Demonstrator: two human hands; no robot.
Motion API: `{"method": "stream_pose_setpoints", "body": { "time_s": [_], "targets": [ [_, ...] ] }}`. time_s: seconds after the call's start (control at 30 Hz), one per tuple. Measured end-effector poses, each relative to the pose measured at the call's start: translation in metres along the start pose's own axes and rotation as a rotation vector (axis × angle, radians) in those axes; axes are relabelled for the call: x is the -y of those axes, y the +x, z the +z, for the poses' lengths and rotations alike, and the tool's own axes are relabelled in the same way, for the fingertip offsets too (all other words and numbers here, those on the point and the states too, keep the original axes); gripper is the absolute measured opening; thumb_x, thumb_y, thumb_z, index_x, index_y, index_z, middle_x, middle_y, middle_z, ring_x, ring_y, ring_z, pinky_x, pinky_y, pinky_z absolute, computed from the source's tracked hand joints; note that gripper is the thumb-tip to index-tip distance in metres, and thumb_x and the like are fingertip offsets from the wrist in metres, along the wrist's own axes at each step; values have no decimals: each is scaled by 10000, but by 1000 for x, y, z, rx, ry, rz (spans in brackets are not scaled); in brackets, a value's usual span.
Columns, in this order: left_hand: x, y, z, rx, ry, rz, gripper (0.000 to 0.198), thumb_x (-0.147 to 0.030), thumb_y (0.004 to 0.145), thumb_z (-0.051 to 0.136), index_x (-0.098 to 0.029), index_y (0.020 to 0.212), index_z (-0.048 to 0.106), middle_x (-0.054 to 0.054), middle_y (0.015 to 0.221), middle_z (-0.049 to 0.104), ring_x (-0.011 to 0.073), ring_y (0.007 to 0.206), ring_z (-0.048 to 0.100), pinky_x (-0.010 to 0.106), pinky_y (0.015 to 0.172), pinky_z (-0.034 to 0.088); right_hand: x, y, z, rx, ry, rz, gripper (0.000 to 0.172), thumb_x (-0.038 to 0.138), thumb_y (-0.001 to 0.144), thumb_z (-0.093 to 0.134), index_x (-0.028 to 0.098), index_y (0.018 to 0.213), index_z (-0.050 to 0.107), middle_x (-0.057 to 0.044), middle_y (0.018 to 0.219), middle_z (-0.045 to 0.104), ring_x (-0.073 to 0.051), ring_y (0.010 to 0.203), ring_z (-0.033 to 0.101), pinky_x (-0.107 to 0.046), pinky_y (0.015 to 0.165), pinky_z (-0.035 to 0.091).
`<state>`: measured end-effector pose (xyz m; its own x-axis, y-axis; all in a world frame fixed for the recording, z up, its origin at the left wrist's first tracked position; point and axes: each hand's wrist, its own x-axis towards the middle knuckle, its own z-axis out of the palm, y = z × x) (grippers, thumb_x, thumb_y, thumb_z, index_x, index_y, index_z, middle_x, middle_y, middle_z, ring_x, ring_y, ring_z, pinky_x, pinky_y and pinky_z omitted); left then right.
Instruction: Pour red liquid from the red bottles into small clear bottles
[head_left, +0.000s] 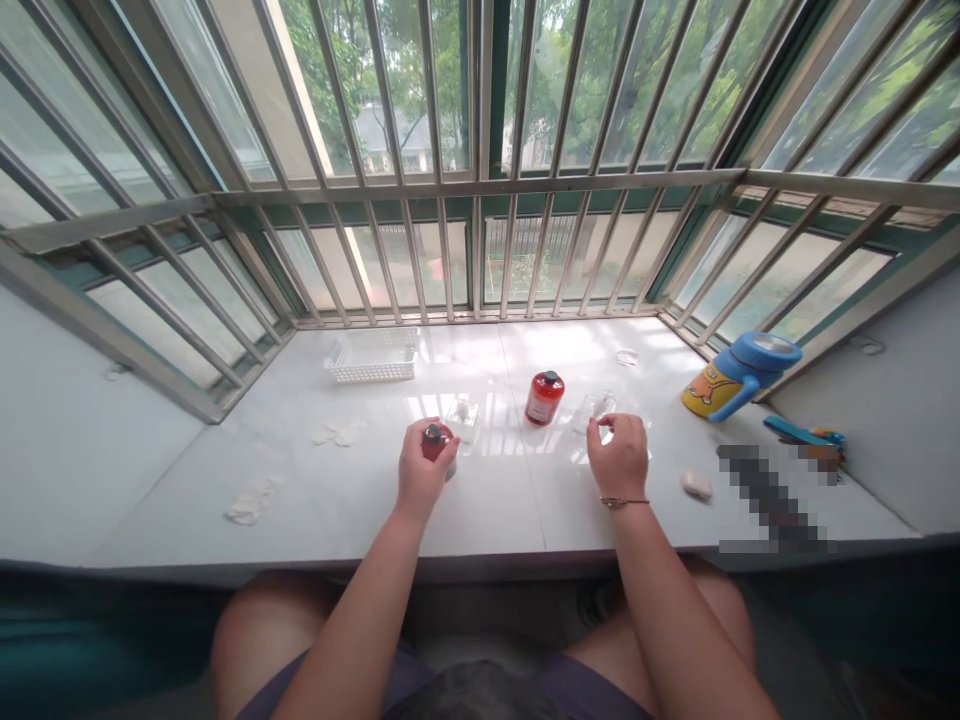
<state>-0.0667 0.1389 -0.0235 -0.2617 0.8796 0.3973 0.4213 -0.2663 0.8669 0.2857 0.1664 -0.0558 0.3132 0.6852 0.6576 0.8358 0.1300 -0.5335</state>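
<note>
My left hand (421, 470) is wrapped round a small red bottle with a black cap (433, 436), held just above the white ledge or against it; I cannot tell which. Behind that hand lies a clear plastic piece (463, 414). A second, larger red bottle (544, 400) with a black cap and a pale label stands upright between my hands. My right hand (621, 458), with a thin bracelet at its wrist, has thumb and fingertips brought together. Whatever is in that pinch is hidden or too small to name. Just beyond its fingers is another clear plastic piece (600, 404).
A white plastic basket (373, 370) sits at the back left of the white ledge (495, 510). Crumpled white pieces (253, 502) lie at left. On the right are a blue and yellow bottle (735, 375), a beige lump (697, 486) and a blue strap (802, 432). Window bars close the back.
</note>
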Motion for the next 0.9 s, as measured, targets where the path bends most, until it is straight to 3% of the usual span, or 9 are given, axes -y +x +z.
{"method": "stream_pose_setpoints", "body": {
  "time_s": [0.07, 0.13, 0.2, 0.27, 0.33, 0.4, 0.53, 0.67, 0.9],
  "targets": [
    [0, 0, 1, -1, -11, -24, 404, -409, 866, 814, -248, 1206, 669, 87, 1254, 720, 270, 1145, 696, 476, 1077, 544, 33, -13, 4, 63, 102, -80, 150, 378, 1020, 556, 252, 941, 579, -101, 930, 606, -299, 927, 592, -478, 892, 536],
    [0, 1, 1, 2, -17, -39, 417, -407, 855, 822, -246, 1208, 669, 88, 1237, 724, 267, 1119, 703, 472, 1056, 555, 69, -25, 14, 208, 224, -174, 146, 382, 1042, 544, 267, 967, 593, -106, 963, 639, -305, 971, 621, -490, 925, 550],
    [-1, 1, 0, 8, -18, -40, 426, -416, 853, 824, -246, 1212, 668, 89, 1234, 723, 265, 1109, 706, 464, 1039, 563, 103, -31, 32, 314, 322, -214, 141, 384, 1052, 547, 267, 1086, 617, -121, 1079, 666, -319, 1088, 636, -521, 1008, 542],
    [-2, 2, -1, 22, -22, -40, 432, -429, 857, 822, -244, 1214, 665, 90, 1235, 720, 261, 1103, 709, 450, 1023, 572, 130, -30, 57, 365, 421, -217, 242, 401, 1042, 578, 251, 1230, 600, -142, 1245, 664, -328, 1234, 615, -548, 1107, 503],
    [-3, 3, -3, 40, -29, -32, 426, -433, 864, 819, -245, 1211, 659, 86, 1236, 717, 254, 1103, 709, 436, 1018, 574, 149, -24, 86, 421, 506, -161, 428, 449, 1001, 650, 223, 1353, 559, -172, 1427, 606, -342, 1381, 551, -565, 1186, 451],
    [-2, 4, -3, 53, -30, -5, 393, -415, 875, 809, -251, 1197, 657, 77, 1227, 711, 248, 1111, 703, 429, 1029, 568, 161, -17, 112, 506, 563, -88, 545, 495, 963, 700, 212, 1402, 541, -172, 1479, 589, -341, 1400, 550, -559, 1186, 459],
    [-1, 5, -3, 65, -34, 87, 321, -364, 900, 774, -263, 1187, 672, 71, 1213, 696, 248, 1139, 687, 430, 1051, 561, 171, -13, 141, 590, 603, -82, 386, 512, 979, 667, 242, 1254, 641, -95, 1255, 710, -288, 1187, 672, -501, 1065, 552],
    [2, 5, -3, 56, -20, 100, 266, -368, 909, 760, -258, 1136, 675, 77, 1237, 689, 259, 1187, 679, 436, 1074, 555, 163, -24, 129, 594, 603, -123, 344, 479, 995, 649, 236, 1238, 648, -102, 1229, 700, -292, 1184, 658, -509, 1081, 530],
    [3, 4, -3, 48, -13, 85, 289, -373, 904, 772, -261, 1153, 675, 78, 1272, 687, 273, 1230, 666, 460, 1123, 524, 125, -60, 60, 614, 548, -163, 430, 513, 971, 709, 263, 1304, 599, -113, 1252, 668, -325, 1188, 651, -512, 1063, 539]
  ]
}}
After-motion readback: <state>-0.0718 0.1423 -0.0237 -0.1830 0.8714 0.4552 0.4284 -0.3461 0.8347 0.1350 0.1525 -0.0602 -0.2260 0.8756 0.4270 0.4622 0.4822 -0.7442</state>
